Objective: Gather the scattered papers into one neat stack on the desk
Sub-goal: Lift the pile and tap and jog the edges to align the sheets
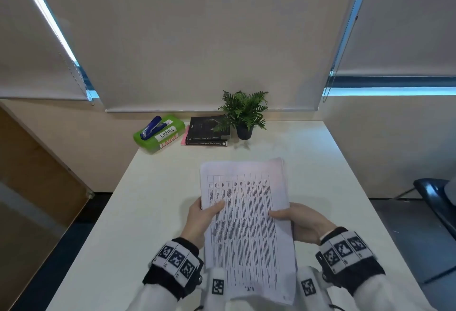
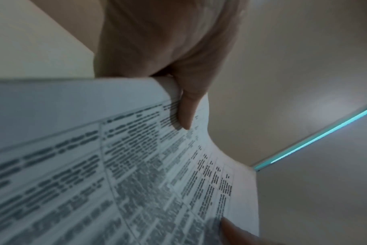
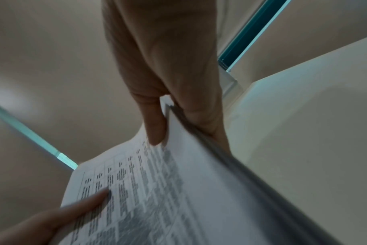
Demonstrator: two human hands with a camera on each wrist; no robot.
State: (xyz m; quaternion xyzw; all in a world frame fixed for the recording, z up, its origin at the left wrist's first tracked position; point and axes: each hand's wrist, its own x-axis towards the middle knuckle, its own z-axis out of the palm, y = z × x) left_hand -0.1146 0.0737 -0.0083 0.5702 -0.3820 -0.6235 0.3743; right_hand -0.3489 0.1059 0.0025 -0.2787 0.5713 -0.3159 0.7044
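**Squaring the gathered sheets before set-down**

Head: papers [image 1: 246, 222] held above the desk [image 1: 333, 162], left hand [image 1: 201, 219] and right hand [image 1: 301, 222] each pinching a side edge. Suggest tapping edges flush, then lowering flat. Green box [image 1: 160, 134], stapler [image 1: 151, 128], books [image 1: 208, 130] and plant [image 1: 244, 113] stand well apart.

Left wrist: thumb [image 2: 186, 106] clamped on top sheet.

Right wrist: sheet edges fanned, not yet flush.

Your head camera looks forward and down over the tabletop [image 1: 308, 162] from above. Each wrist camera sits close behind its hand, facing along the fingers and upward. All three share the papers [image 1: 246, 224].
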